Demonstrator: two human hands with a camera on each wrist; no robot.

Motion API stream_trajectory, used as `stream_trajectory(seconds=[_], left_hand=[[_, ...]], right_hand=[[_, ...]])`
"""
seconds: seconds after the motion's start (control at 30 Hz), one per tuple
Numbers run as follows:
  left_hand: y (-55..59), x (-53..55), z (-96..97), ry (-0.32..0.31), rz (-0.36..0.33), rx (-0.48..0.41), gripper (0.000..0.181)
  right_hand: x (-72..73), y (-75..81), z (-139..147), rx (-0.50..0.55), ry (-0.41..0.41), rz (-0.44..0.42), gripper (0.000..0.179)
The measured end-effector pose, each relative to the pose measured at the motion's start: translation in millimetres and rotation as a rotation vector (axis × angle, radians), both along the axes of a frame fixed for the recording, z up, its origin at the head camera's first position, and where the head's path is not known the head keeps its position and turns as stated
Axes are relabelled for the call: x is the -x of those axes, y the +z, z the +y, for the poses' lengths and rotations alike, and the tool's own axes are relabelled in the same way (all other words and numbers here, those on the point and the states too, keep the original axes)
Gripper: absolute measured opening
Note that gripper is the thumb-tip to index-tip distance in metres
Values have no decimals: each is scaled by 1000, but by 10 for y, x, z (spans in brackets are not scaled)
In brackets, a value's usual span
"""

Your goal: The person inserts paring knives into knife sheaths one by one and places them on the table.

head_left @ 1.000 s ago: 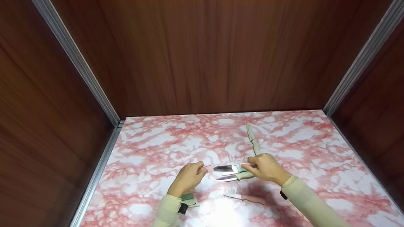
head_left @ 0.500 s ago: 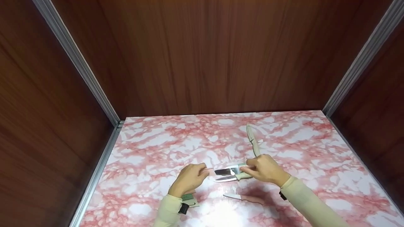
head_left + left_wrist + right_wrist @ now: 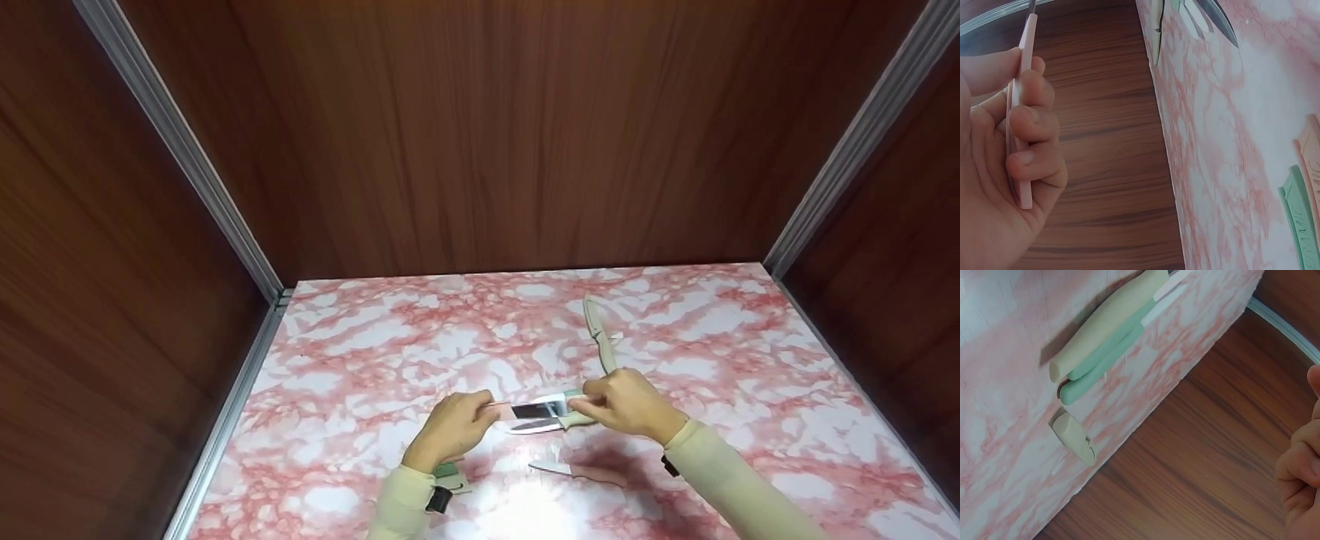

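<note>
One hand (image 3: 454, 427), the left, gripped a flat pink plastic sheath (image 3: 505, 412), which had just met a broad, dark metal blade (image 3: 536, 409), so we judged sheathing under way; the right hand (image 3: 628, 403) grasped that blade's hidden handle.

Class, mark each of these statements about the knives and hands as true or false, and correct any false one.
1. The left hand grips a pink sheath. True.
2. The right hand lies flat and holds nothing. False: its fingers are curled, and it holds a wide-bladed knife.
3. The pink-handled knife on the table lies nearer the person than the bare cream-handled knife. True.
4. The covered cream knife lies between the two hands. False: it lies beyond the right hand.
5. A green sheath lies near the left forearm. True.
</note>
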State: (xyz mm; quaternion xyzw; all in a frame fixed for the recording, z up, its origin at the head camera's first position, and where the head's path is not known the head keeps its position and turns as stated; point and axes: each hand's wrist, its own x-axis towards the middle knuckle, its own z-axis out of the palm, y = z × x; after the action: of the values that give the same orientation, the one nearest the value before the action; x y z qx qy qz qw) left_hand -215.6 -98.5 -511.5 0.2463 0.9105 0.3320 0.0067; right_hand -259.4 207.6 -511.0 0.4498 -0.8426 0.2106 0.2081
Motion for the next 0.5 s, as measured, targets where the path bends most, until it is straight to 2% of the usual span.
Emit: stream_trajectory(seconds=[0.23,0.37,0.5], left_hand=[[-27,-2,15,-4,14,3,26],[-32,1,31,0,48,7,26],[-38,5,41,-22,53,-14,29]], right_hand=[[-12,-1,-18,-8,8,14,45],[-23,14,-25,-6,8,14,45],[-26,20,-35,-9,9,5,45]])
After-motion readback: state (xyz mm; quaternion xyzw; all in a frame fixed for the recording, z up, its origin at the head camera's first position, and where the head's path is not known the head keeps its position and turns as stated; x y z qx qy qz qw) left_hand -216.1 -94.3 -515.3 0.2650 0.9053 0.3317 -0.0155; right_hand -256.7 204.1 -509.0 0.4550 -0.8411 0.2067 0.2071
